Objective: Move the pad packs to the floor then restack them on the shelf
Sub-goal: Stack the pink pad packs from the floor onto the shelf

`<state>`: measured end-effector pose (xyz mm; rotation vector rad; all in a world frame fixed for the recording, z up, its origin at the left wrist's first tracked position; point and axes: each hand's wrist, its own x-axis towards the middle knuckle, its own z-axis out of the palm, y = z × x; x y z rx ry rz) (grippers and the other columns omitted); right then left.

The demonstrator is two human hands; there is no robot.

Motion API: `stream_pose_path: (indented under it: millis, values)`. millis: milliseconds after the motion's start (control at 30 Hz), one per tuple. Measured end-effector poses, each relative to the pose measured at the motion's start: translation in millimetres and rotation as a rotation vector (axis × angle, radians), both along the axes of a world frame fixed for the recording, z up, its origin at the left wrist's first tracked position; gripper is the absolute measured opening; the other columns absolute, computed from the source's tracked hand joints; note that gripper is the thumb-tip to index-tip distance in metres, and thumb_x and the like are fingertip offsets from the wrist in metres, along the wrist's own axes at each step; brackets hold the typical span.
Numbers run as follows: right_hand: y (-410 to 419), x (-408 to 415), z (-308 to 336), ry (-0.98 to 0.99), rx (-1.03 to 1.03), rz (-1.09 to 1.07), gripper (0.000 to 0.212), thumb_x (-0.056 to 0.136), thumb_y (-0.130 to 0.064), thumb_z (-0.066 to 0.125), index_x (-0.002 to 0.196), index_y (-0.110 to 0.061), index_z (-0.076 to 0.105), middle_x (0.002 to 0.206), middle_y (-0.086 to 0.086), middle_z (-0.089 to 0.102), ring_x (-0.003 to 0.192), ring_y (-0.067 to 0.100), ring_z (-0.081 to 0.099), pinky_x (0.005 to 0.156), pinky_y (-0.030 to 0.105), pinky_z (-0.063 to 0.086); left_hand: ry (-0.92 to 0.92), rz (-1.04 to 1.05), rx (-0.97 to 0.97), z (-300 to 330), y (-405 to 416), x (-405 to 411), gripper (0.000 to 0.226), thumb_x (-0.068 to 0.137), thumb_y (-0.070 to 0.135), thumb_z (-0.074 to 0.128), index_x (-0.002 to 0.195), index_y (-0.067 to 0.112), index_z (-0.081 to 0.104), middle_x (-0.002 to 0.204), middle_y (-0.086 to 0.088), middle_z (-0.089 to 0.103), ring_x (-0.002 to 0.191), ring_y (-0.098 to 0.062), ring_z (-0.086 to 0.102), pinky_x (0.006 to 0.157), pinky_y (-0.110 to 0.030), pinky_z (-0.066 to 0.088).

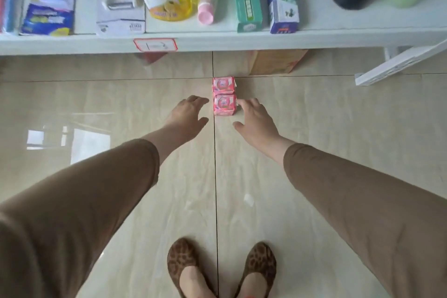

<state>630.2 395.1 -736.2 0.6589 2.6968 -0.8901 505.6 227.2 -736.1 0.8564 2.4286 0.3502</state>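
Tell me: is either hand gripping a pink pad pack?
No: the left hand and right hand are open beside the two pink pad packs.

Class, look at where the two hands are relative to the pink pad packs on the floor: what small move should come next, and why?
Probably bring both hands inward to clasp the nearer pad pack. The two pink packs lie on the floor tiles, the farther pad pack just beyond it. The left hand and right hand are open on either side, holding nothing, and the shelf above awaits restacking.

Glossy plastic-wrapped pad packs (224,96), polished glossy floor tiles (121,104), matt cloth sleeves (96,189)
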Motion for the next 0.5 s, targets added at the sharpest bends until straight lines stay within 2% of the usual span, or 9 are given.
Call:
stream_pose_path:
  millis: [67, 200, 333, 400, 500]
  values:
    - [2.9, -12.9, -33.3, 0.003, 0.009, 0.031, 0.058, 0.088, -0.019, 0.06, 0.142, -0.022, 0.04, 0.134, 0.002, 0.041, 0.119, 0.026, 0.044, 0.091, 0.04, 0.048, 0.012, -0.013, 0.001, -33.2, 15.0, -13.5, 0.055, 0.094, 0.024, 0.058, 0.146, 0.025, 0.041, 0.147, 0.0, 0.043, 0.129, -0.025, 0.045, 0.102, -0.041, 0.043]
    - [6.2, -36.3, -83.5, 0.03, 0.057, 0.05, 0.068, 0.085, -0.01, 0.06, 0.145, -0.025, 0.034, 0.135, 0.001, 0.035, 0.112, 0.028, 0.042, 0.079, 0.042, 0.052, 0.045, -0.008, 0.019, -80.0, 48.8, -39.9, 0.057, 0.095, 0.016, 0.054, 0.148, 0.031, 0.037, 0.151, 0.001, 0.037, 0.133, -0.025, 0.04, 0.102, -0.044, 0.044]
    - [7.5, -49.9, -113.3, 0.041, 0.182, 0.047, 0.056, 0.081, -0.014, 0.067, 0.132, -0.018, 0.045, 0.127, 0.005, 0.039, 0.108, 0.029, 0.042, 0.073, 0.041, 0.053, 0.092, -0.015, 0.05, -108.4, 78.0, -61.0, 0.059, 0.095, 0.012, 0.052, 0.148, 0.034, 0.036, 0.155, 0.001, 0.031, 0.136, -0.027, 0.036, 0.104, -0.042, 0.042]
    - [7.8, -49.1, -123.9, 0.052, 0.225, 0.057, 0.056, 0.076, -0.02, 0.073, 0.125, -0.014, 0.047, 0.126, 0.007, 0.042, 0.108, 0.029, 0.043, 0.072, 0.037, 0.05, 0.091, -0.042, 0.051, -119.1, 88.2, -67.8, 0.058, 0.094, 0.017, 0.056, 0.146, 0.035, 0.039, 0.154, 0.0, 0.032, 0.134, -0.028, 0.037, 0.103, -0.041, 0.041]
    - [4.6, -39.0, -134.5, 0.048, 0.217, 0.095, 0.066, 0.072, -0.023, 0.078, 0.127, -0.013, 0.044, 0.119, 0.006, 0.049, 0.105, 0.026, 0.047, 0.073, 0.035, 0.049, 0.072, -0.035, 0.062, -131.2, 96.4, -70.0, 0.063, 0.083, 0.023, 0.071, 0.14, 0.032, 0.045, 0.144, 0.001, 0.044, 0.123, -0.029, 0.046, 0.097, -0.038, 0.044]
